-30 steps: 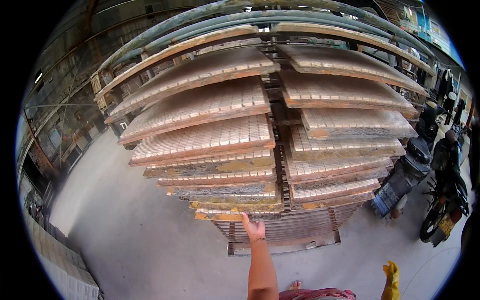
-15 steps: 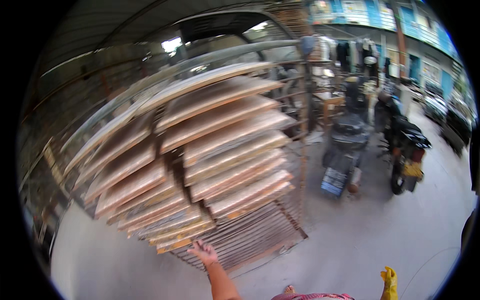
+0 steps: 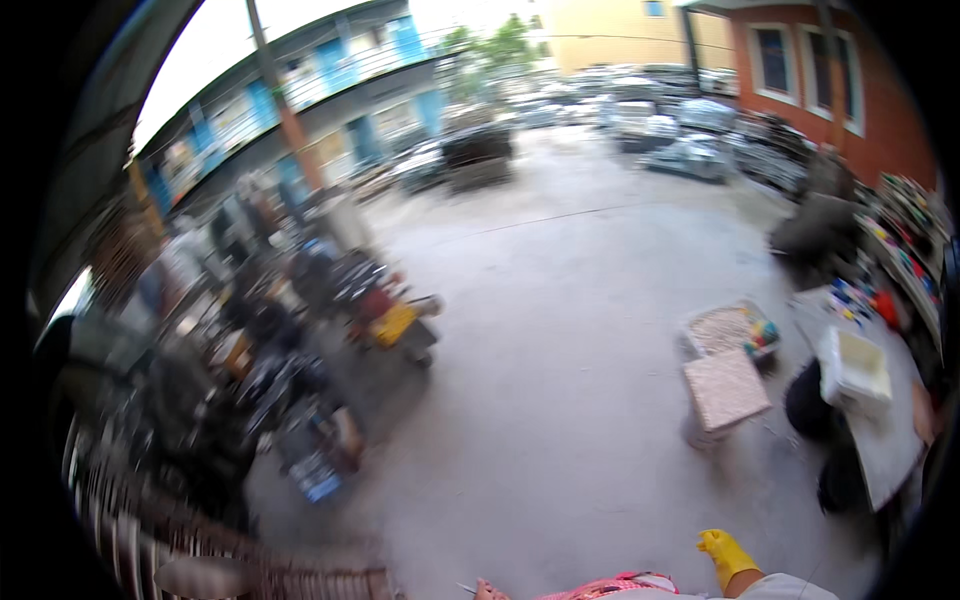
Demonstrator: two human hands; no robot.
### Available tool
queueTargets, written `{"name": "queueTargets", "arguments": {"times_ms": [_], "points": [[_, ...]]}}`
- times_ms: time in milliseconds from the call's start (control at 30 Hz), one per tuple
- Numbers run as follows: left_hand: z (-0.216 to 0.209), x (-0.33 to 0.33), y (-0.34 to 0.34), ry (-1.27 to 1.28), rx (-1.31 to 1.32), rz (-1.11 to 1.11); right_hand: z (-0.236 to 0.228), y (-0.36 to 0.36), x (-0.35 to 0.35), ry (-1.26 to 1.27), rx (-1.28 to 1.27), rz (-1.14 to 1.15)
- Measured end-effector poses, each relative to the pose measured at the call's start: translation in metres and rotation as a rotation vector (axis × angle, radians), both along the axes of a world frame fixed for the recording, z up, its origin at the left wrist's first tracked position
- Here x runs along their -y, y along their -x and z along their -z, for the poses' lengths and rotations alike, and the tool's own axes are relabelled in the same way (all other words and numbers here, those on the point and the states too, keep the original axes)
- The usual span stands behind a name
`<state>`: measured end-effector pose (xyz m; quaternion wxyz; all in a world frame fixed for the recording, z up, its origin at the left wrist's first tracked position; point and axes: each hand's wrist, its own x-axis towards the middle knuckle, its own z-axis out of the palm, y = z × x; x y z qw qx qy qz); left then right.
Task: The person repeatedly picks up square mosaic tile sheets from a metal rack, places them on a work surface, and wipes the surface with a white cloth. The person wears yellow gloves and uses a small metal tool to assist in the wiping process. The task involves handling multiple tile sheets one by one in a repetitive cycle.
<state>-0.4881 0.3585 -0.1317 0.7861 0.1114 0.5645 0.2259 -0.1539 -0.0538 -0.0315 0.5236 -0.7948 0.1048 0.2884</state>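
Observation:
At the lower edge, right of the middle, my right hand (image 3: 727, 560) wears a yellow glove. Its fingers look curled in, and nothing shows in them. It hangs beside pink patterned cloth (image 3: 610, 587) on my body, over the grey floor. My left hand cannot be made out. A small patch of skin (image 3: 490, 591) with a thin pale thing beside it shows at the bottom edge; I cannot tell whether it is a hand or a foot. At the lower left lies the blurred slatted metal rack (image 3: 310, 584).
Left stand a motorbike (image 3: 400, 325) and a dark scooter (image 3: 315, 455). Right are a pinkish square-topped stool (image 3: 727, 390), a filled tub (image 3: 715, 330) and a table (image 3: 887, 450) with a white box (image 3: 858, 365). Wrapped stacks (image 3: 690, 155) stand far back beside a red-brown building (image 3: 890, 140).
My view has swung right, away from the stacked boards, toward the yard and table. My bare left hand, earlier spread near the boards, is no longer recognisable. The gloved right hand remains low.

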Motion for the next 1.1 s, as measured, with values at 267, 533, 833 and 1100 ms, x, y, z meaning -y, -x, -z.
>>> {"name": "queueTargets", "arguments": {"times_ms": [267,533,833,1100], "points": [[-0.019,-0.008,-0.211,-0.21,-0.247,0.733,0.03,0.038,0.141,-0.159,0.106,0.507],[-0.081,0.21,-0.493,0.68,0.525,1.202,0.058,0.116,0.261,0.006,0.116,1.011],[-0.301,0.432,-0.73,0.924,1.556,1.587,-0.017,0.035,0.299,0.175,0.112,1.202],[-0.282,0.551,-0.815,0.96,1.28,1.953,-0.027,-0.091,0.355,0.056,0.302,1.235]]}}
